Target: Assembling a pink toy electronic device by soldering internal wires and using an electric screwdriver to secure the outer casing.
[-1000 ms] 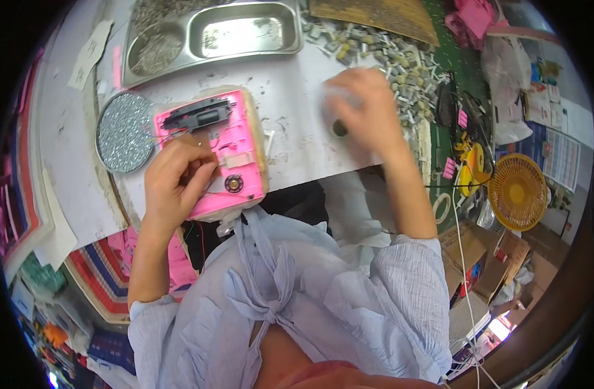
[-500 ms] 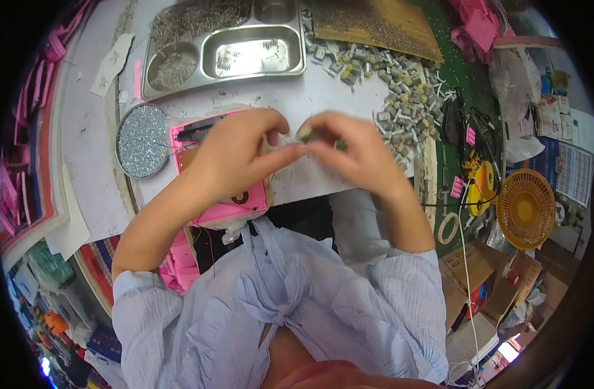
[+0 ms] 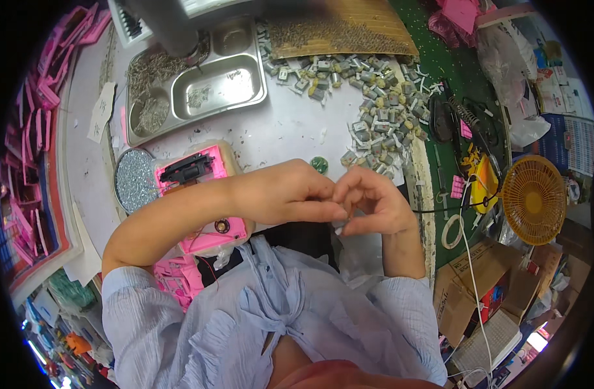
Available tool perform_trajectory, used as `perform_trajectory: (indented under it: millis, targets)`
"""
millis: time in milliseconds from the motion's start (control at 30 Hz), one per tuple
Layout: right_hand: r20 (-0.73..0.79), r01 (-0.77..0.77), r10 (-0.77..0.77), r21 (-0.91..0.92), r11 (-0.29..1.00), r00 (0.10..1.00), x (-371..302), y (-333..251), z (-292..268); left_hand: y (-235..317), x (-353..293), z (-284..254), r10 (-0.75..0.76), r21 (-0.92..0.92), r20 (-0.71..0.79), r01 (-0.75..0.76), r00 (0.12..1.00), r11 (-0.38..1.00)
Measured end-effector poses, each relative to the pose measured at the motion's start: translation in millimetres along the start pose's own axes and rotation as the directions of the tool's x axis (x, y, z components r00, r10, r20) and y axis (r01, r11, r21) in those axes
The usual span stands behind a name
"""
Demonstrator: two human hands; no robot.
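Observation:
My left hand [image 3: 300,194] and my right hand [image 3: 380,202] meet over the near edge of the white table, fingertips together in a pinch. A small whitish bit [image 3: 339,228] shows below the fingertips; the rest of what they hold is hidden. Just beyond the hands lies a small round green piece [image 3: 319,165]. Under and beside my left forearm sits a pink plastic housing [image 3: 235,170] with a black part [image 3: 188,169] and thin wires in it. Past my right hand is a heap of small grey motors [image 3: 381,123] with white shafts.
A steel compartment tray [image 3: 261,97] with screws stands at the far left, a dark blurred arm [image 3: 167,29] above it. A round tin of small metal pieces [image 3: 135,178] is left of the housing. A cardboard sheet [image 3: 349,29] lies at the back; a yellow fan [image 3: 535,200] stands right.
My hands have come nearer to me and closed together at the fingertips. The whole view has shifted, bringing the dark arm in at the top. The green piece now shows uncovered.

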State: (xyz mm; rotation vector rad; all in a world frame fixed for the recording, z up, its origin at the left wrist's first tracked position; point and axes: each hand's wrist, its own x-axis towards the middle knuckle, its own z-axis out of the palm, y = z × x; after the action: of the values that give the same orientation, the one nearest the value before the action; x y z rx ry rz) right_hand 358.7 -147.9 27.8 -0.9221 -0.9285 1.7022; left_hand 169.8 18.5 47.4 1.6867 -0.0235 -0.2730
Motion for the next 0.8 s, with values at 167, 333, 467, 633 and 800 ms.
perform_trajectory:
  millis: [167, 333, 467, 633, 800]
  targets:
    - [-0.255, 0.176, -0.1, 0.297, 0.939, 0.962, -26, 8, -5, -22, 58, -56, 0.121, 0.06, -0.21, -0.111, 0.97, 0.992]
    - [-0.195, 0.167, -0.129, 0.193, 0.967, 0.972, -23, 28, -17, -45, 113, -127, 0.055, 0.387, -0.811, 0.462, 0.583, 0.798]
    - [-0.176, 0.141, -0.115, 0.144, 0.979, 0.978, -24, 29, -22, -56, 131, -138, 0.156, 0.507, -0.805, 0.527, 0.573, 0.681]
    - [-0.17, 0.113, -0.086, 0.151, 0.982, 0.982, -23, 28, -24, -52, 145, -130, 0.309, 0.622, -0.757, 0.489, 0.576, 0.611]
    - [-0.136, 0.139, -0.119, 0.147, 0.979, 0.983, -24, 31, -25, -50, 161, -131, 0.247, 0.608, -0.775, 0.578, 0.582, 0.544]
